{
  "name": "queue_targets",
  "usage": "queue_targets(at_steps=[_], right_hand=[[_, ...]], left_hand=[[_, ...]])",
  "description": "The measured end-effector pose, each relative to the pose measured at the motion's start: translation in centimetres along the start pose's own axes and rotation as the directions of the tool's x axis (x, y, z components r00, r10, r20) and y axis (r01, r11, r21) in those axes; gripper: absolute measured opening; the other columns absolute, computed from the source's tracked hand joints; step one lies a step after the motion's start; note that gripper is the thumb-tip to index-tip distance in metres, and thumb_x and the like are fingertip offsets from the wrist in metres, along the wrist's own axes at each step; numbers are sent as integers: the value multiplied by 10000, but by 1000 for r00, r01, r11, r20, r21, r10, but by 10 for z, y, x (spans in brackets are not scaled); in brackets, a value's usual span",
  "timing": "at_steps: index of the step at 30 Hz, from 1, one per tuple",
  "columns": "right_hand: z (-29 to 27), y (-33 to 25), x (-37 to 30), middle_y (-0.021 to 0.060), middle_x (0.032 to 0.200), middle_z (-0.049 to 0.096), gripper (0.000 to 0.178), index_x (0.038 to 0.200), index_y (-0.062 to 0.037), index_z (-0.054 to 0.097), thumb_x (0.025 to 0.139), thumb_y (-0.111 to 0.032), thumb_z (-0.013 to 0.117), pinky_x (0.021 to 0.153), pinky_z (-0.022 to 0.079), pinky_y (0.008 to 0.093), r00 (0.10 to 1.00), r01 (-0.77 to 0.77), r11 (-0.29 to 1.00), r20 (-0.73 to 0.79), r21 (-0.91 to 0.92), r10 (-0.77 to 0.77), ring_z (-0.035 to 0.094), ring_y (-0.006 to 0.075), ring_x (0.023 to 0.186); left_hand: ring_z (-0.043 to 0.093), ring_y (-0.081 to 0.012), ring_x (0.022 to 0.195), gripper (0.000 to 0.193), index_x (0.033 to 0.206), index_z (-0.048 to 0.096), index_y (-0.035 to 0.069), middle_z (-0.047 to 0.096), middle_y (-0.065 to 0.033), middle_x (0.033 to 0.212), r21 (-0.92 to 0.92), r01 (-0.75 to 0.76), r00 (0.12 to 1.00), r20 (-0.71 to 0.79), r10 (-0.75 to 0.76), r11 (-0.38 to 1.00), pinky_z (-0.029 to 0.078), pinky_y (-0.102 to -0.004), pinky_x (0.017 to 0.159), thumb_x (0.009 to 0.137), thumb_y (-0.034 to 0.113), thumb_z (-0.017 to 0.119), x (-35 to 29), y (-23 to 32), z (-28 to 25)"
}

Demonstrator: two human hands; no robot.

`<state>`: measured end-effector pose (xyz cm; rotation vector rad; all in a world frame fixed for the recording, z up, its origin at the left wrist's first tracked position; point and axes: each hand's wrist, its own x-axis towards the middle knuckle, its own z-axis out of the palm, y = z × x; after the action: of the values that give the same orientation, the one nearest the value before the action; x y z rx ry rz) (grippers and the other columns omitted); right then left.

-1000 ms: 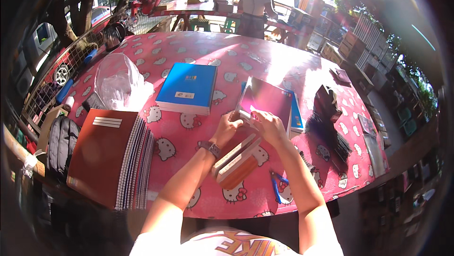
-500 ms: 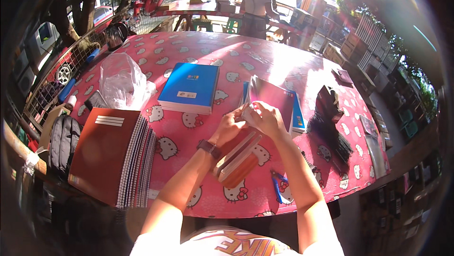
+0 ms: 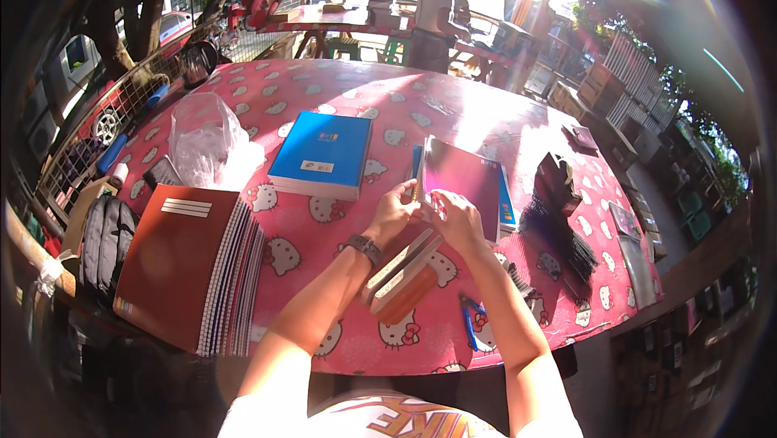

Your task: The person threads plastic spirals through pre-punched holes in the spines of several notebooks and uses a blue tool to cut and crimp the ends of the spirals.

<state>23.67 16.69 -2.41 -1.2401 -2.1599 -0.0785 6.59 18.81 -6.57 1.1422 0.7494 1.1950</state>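
Observation:
A purple-covered notebook (image 3: 469, 179) lies at the centre right, on top of a blue notebook (image 3: 507, 207). At its near-left corner my left hand (image 3: 395, 210) pinches the edge with thumb and fingers. My right hand (image 3: 455, 218) is closed on the same corner, its fingertips close to the left ones and partly hidden. A dark watch sits on my left wrist. Just below my hands is a small stack of brown items (image 3: 407, 296) with pale edges. A slim blue tool (image 3: 469, 321) rests by my right forearm.
Brown spiral notebooks (image 3: 174, 268) are piled at the left. Behind them stand a clear plastic bag (image 3: 206, 143) and a stack of blue notebooks (image 3: 322, 151). A dark folded item (image 3: 558, 203) lies right, on the pink patterned tablecloth. Another person (image 3: 435, 21) stands beyond the table.
My hands have shifted slightly down at the notebook's corner, and my fingers have rearranged there. The person in the background has become more upright.

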Motion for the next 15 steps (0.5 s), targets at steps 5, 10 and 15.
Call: queue_targets(at_steps=[5,10,15], right_hand=[[-4,6,-3,116,1046,670,359,1127,-71,623,779,-145,666,842,512,404,997,-70,994,26,90,68,640,300,972],[-18,10,-20,122,1052,647,380,1131,-84,610,759,-121,671,860,498,408,990,11,1000,137,-20,-8,605,313,976],[-26,18,-42,104,1127,616,435,1169,-82,586,747,-117,685,907,479,394,985,134,989,114,-58,-127,572,290,1032]], left_hand=[[640,-143,943,420,1336,448,19,617,-87,1102,-48,42,999,24,-41,998,525,-283,825,922,62,501,-10,16,2],[643,-152,940,375,1294,480,15,620,-94,1100,-114,65,995,-63,-72,991,524,-306,843,933,113,503,-11,4,-2],[644,-164,936,319,1179,550,0,637,-91,1040,-195,280,957,-16,-288,940,524,-313,843,936,206,563,-4,5,-2]])
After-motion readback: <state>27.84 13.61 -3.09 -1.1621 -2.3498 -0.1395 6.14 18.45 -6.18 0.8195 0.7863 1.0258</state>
